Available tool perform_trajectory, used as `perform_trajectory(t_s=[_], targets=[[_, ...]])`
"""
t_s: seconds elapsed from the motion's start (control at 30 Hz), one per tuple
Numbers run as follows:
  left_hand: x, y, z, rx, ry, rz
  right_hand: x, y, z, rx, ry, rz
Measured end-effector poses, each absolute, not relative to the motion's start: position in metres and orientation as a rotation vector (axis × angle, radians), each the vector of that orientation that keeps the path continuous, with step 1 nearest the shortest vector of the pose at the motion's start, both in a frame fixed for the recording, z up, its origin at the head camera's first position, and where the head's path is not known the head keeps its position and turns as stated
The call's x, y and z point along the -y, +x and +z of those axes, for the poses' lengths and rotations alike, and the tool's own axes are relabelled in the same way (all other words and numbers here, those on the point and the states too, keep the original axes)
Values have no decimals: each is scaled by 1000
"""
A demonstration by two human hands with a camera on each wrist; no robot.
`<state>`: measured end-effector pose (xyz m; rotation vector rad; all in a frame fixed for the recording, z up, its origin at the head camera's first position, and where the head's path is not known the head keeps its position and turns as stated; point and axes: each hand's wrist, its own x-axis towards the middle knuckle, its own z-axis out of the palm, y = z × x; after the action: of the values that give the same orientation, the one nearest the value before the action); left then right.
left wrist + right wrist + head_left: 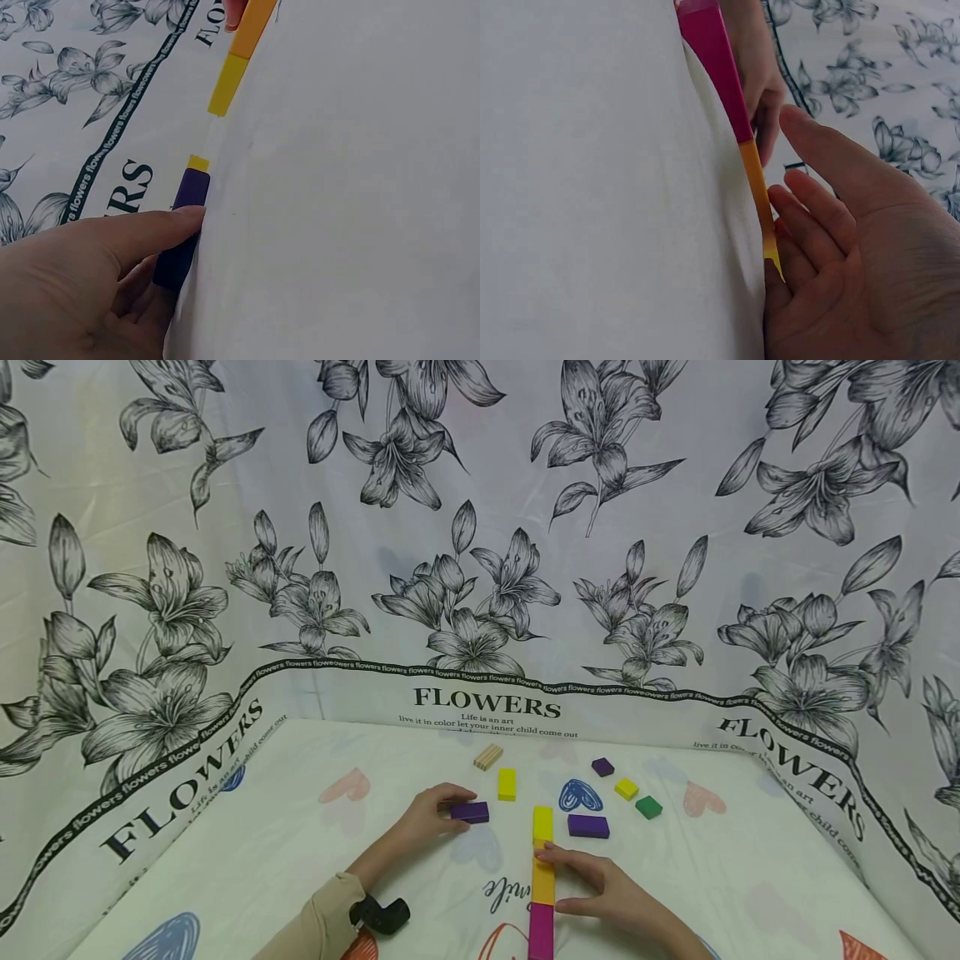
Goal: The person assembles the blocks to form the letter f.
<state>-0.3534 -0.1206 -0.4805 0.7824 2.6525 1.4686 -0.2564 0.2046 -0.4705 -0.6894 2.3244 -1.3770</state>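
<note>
Left fingers: pinched around a purple block, thumb and fingertips on opposite sides; the left hand sits left of the row, and whether the block is lifted at all is hard to tell.
Purple block: just ahead of the left palm, long side roughly crosswise to the row.
Right fingers: loosely spread and grasping nothing; the right hand rests an index fingertip on the row at the orange block, with the thumb beside its right edge.
Row: yellow end block, orange block and magenta block, end to end, the magenta one cut off by the bottom edge of the head view.
Row risk: a sideways push from the right index or thumb could knock the joined blocks out of line.
Pinch risk: a hold near one end might let the purple block twist as it is turned.
In the way: the loose yellow block stands close beyond the purple block, so a forward sweep of the left hand could bump it.
Right of row: spare purple block, near the yellow end.
Farther out: wooden sticks, small purple block, small yellow block, green block.
Beneath: counter under a printed cloth, whose soft folds could tilt a block.
</note>
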Motion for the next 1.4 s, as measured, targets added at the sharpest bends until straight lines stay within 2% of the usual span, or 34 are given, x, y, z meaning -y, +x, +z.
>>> perform_trajectory(t_s=[0.7,1.4], targets=[[118,-357,-481,-2691,728,1441,-204,-256,-471,-2321,-675,-1378],[94,-368,-473,-2598,884,1452,-206,-258,-473,-2319,-690,-1378]])
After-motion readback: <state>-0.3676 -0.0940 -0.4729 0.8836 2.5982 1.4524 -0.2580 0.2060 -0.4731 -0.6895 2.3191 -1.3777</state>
